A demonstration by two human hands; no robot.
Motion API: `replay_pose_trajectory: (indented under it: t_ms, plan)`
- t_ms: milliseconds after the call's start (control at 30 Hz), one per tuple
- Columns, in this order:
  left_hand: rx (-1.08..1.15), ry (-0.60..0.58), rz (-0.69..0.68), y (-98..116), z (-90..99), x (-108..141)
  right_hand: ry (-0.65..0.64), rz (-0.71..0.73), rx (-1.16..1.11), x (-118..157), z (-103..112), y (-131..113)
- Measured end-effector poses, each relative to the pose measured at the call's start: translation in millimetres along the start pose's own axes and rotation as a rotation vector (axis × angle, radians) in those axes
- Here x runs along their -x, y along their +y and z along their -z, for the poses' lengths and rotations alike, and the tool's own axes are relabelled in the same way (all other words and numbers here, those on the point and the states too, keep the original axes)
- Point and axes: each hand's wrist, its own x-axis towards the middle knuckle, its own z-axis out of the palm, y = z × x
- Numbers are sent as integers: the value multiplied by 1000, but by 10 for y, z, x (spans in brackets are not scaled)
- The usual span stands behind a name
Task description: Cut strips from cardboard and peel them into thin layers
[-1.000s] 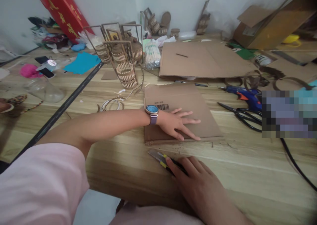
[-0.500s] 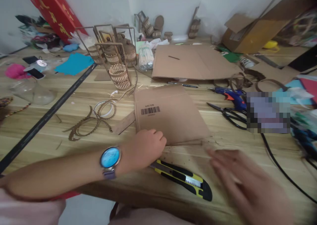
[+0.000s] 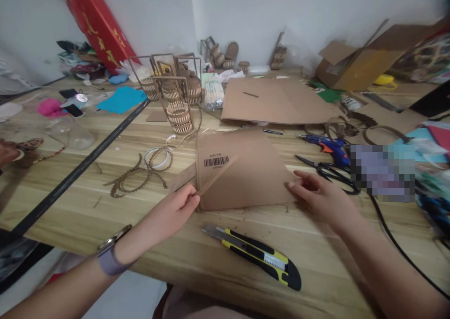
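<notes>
A thin cardboard strip (image 3: 218,176) is pinched in my left hand (image 3: 181,209) and slants up over the left part of a cardboard sheet (image 3: 246,174) with a barcode. At the sheet's lower right corner, my right hand (image 3: 316,195) has thumb and fingers closed on the edge. A yellow and black utility knife (image 3: 256,253) lies in front of the sheet, its blade pointing left. Black scissors (image 3: 333,174) rest to the right, beside a blue glue gun (image 3: 330,148).
Small slatted baskets (image 3: 179,117) with tall handles stand behind on the left. Curled corrugated strips (image 3: 133,181) lie left of the sheet. A larger cardboard sheet (image 3: 277,101) is at the back. Another person's hand (image 3: 9,154) shows at the far left.
My left hand has moved left and lifted a thin strip. My right hand has come up and inward to the sheet's corner. The view has shifted slightly left.
</notes>
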Motion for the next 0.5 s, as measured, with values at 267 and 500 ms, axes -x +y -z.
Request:
replay_pose_trajectory:
  t_ms: [267, 500]
  plan:
    - [387, 140, 25, -78, -26, 20, -124, -211, -601, 225, 17, -288]
    - [1148, 234, 55, 50, 97, 84, -37, -251, -610, 238, 459, -188]
